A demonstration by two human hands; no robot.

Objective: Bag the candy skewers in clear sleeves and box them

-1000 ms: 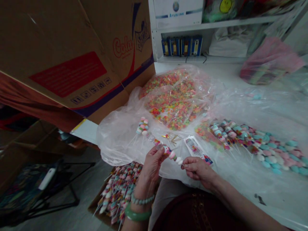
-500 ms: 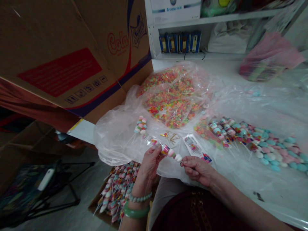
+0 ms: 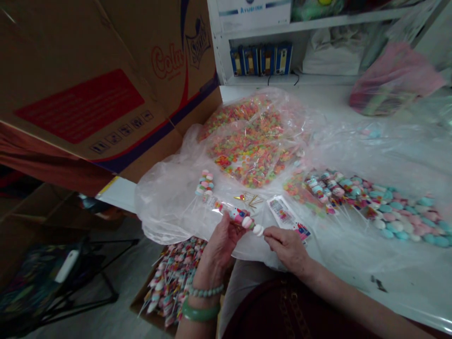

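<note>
Gripping candy skewer [image 3: 240, 217] in your left hand [image 3: 221, 249], right hand [image 3: 287, 249] pinching its white end; many filled skewers [image 3: 173, 282] lie in box [image 3: 141, 306], lower center; bagged candy [image 3: 250, 146] remains upper center.

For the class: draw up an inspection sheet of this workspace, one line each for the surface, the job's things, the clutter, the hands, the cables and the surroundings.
Surface: table under a clear plastic sheet.
Job's things: bag of colourful small sweets; row of skewers.
Clutter: printed packet; small bunch of gold-coloured pins.
Hands: left hand grips a candy skewer; right hand has its fingertips at the skewer's white end.
Cables: thin black cable under the shelf.
Surroundings: cardboard carton, white shelving, pink plastic bag.
</note>
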